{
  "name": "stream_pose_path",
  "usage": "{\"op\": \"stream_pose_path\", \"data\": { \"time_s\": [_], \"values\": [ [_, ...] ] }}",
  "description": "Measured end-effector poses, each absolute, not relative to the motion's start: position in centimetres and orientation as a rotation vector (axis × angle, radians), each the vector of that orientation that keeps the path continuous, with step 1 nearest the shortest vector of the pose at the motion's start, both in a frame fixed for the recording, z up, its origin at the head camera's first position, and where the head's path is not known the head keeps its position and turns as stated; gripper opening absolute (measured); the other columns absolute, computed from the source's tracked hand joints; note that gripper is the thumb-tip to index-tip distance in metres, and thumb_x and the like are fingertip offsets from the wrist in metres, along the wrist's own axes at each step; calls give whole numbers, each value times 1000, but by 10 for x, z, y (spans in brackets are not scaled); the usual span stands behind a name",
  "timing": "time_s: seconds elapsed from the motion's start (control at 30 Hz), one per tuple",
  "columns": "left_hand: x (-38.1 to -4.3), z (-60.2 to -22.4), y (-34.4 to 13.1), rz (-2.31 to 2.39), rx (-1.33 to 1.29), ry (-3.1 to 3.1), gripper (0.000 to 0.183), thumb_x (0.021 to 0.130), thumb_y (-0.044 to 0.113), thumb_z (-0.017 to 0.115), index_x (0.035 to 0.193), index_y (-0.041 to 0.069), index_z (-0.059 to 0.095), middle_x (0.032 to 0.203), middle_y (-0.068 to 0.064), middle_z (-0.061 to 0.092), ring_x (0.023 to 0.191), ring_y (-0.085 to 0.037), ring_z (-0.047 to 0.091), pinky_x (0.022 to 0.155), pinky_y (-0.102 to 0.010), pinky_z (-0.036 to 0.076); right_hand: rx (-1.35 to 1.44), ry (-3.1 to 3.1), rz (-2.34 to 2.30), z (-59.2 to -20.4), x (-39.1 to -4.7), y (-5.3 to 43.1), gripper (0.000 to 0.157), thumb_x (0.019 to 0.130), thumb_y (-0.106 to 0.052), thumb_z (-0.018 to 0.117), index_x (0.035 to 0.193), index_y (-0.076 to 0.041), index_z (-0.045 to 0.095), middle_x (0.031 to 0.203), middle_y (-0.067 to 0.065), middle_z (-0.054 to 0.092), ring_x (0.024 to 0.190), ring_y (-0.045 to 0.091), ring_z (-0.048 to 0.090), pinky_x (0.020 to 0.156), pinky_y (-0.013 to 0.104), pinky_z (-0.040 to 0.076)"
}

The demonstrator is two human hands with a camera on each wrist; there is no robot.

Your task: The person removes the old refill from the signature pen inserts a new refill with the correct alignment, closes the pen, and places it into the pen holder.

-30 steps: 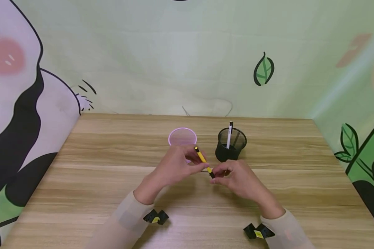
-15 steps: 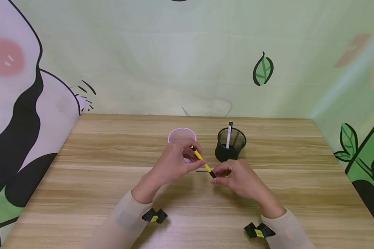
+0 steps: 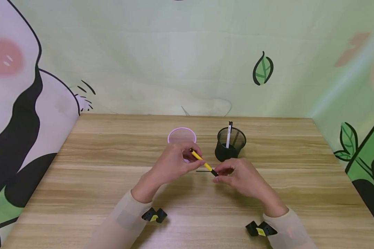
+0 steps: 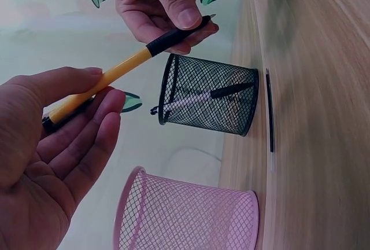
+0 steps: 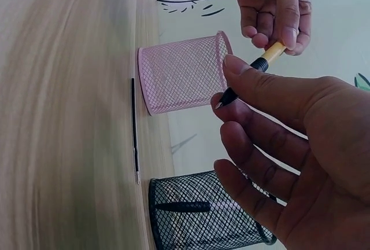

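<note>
Both hands hold one yellow ballpoint pen [image 4: 124,70] with a black grip section, above the table. The left hand [image 3: 174,162] pinches its yellow barrel between thumb and fingers. At the black tip end, the right hand [image 3: 241,176] pinches the grip section with thumb and forefinger; in the right wrist view the metal point [image 5: 219,106] shows past the fingertips. Below the pen, a thin black pen refill [image 4: 270,111] lies on the table. Behind the hands stand a pink mesh pen cup [image 5: 182,76] and a black mesh pen cup [image 3: 227,152].
A white pen with a black end [image 3: 229,135] leans inside the black cup. The wooden table [image 3: 112,138] meets a wall covering [image 3: 174,69] printed with a panda and leaves. The left hand partly covers the pink cup in the head view.
The pen has tilted flatter, its upper end moving left and down. Its tip and the right hand have shifted slightly right. More of the refill shows than a second ago.
</note>
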State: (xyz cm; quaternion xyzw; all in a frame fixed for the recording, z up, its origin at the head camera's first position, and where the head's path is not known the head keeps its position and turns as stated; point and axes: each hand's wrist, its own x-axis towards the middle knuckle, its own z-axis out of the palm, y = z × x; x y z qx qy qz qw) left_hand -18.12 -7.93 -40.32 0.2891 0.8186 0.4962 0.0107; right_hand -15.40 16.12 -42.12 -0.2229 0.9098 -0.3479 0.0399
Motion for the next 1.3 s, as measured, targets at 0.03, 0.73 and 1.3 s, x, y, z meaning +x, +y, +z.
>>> {"op": "stream_pose_path", "data": {
  "time_s": [0.03, 0.73, 1.3],
  "values": [
    [-181, -403, -79, 1542, 904, 2557, 15, 80, 19, 79, 87, 17, 66, 82, 7, 68, 70, -2, 67, 66, -24, 56, -687, 2790, -1066, -421, -154, 162, 16, 77, -28, 81, 91, -22, 75, 79, -16, 66, 75, 2, 61, 67, 22, 50],
    [-183, -407, -78, 1299, 1008, 2593, 9, 80, 18, 80, 87, 19, 73, 81, 11, 69, 69, -1, 62, 65, -21, 53, -713, 2808, -1127, -418, -156, 167, 14, 78, -27, 81, 89, -26, 75, 78, -15, 64, 73, 3, 61, 67, 23, 52],
    [-181, -411, -72, 1075, 1013, 2649, 6, 82, 24, 77, 87, 21, 74, 80, 15, 71, 65, -1, 57, 61, -20, 48, -704, 2852, -1119, -415, -156, 167, 13, 77, -30, 81, 89, -30, 76, 80, -17, 62, 75, 4, 59, 64, 24, 49]
  ]
}}
